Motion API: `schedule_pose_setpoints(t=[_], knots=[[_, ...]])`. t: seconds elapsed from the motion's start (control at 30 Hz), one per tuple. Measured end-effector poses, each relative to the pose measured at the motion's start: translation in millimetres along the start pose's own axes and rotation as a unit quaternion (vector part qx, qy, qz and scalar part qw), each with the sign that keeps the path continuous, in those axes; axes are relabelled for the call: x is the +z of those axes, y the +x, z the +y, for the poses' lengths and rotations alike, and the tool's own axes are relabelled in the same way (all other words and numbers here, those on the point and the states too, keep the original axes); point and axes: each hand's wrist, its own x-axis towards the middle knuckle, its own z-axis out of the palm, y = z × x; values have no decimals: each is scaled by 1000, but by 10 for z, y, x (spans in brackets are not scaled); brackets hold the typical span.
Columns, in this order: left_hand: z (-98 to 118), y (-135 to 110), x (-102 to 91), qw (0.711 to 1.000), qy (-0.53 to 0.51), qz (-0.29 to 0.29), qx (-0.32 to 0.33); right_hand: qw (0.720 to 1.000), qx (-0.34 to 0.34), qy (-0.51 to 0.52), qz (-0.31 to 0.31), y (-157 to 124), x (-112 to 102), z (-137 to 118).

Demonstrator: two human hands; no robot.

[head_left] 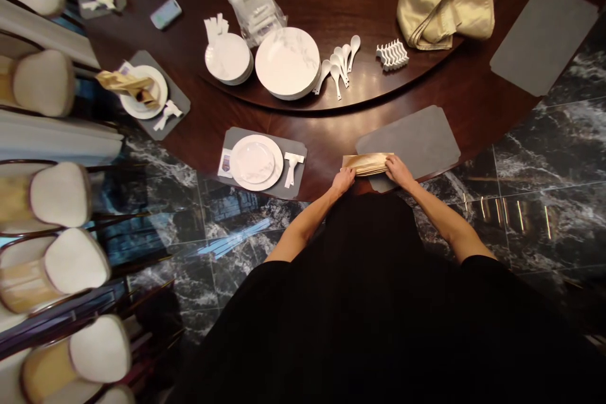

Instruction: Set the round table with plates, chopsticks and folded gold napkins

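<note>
A gold cloth napkin (pixel 368 164), folded into narrow layered pleats, is stretched between my two hands at the table's near edge. My left hand (pixel 344 180) pinches its left end, and my right hand (pixel 398 170) grips the right end. Behind and partly under the napkin lies a bare grey placemat (pixel 416 139). To the left, another grey placemat (pixel 299 180) carries a large white plate (pixel 279 167) with a smaller marbled plate (pixel 254 162) on top. Beside them a white spoon rests with a white holder (pixel 294 159).
On the raised turntable stand stacked large plates (pixel 288 62), stacked small plates (pixel 228 57), several white spoons (pixel 345 53), white rests (pixel 392 55), a plastic-wrapped pack (pixel 255 6) and piled gold cloths (pixel 445 9). A phone (pixel 165 14) lies further left. Chairs (pixel 61 194) line the left side.
</note>
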Motion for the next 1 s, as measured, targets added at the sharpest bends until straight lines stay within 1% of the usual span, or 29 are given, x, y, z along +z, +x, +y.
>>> schedule_pose_setpoints(t=[0.07,0.13,0.23,0.3,0.37,0.4,0.47,0.5,0.53,0.57,0.6,0.63,0.67,0.73,0.8,0.83,0.87,0.9,0.93,0.97,1.0], knots=[[-20,-29,-29,1000,-10,3,-7,999,-21,37,28,38,-92,19],[-25,-39,-32,999,-31,2,-21,997,-39,61,37,84,-200,-17],[-10,-14,-9,994,-97,24,-46,996,-46,70,23,165,-408,-173],[29,11,15,981,-182,58,-42,997,-39,62,5,247,-580,-327],[105,20,51,949,-302,81,-23,998,-46,42,-3,383,-756,-498],[155,15,77,925,-372,82,-12,998,-55,28,0,478,-834,-584],[261,-15,149,859,-508,66,4,998,-62,-3,8,720,-943,-739],[305,-38,193,824,-564,53,5,999,-50,-17,7,859,-965,-803],[337,-62,239,794,-606,43,-5,999,-23,-30,-1,1001,-963,-852],[352,-86,286,775,-631,38,-24,999,18,-42,-15,1138,-937,-887],[350,-108,329,769,-636,37,-47,996,68,-51,-35,1259,-888,-905],[335,-127,368,776,-625,41,-67,989,121,-57,-60,1357,-822,-908],[310,-143,402,794,-601,48,-77,980,168,-59,-84,1428,-743,-898],[255,-163,452,843,-531,61,-62,964,231,-55,-120,1482,-581,-852],[222,-166,483,885,-460,57,-40,960,245,-49,-130,1437,-452,-798],[217,-159,492,899,-433,50,-38,962,239,-46,-123,1388,-406,-777],[220,-144,497,907,-417,43,-42,966,229,-44,-110,1325,-369,-764],[228,-122,498,908,-413,40,-51,972,213,-42,-94,1249,-339,-761],[240,-92,496,904,-422,42,-62,978,192,-39,-74,1160,-308,-771],[254,-56,489,893,-442,49,-74,984,165,-35,-55,1056,-272,-792],[269,-17,479,875,-473,55,-91,990,136,-31,-37,938,-226,-824]])
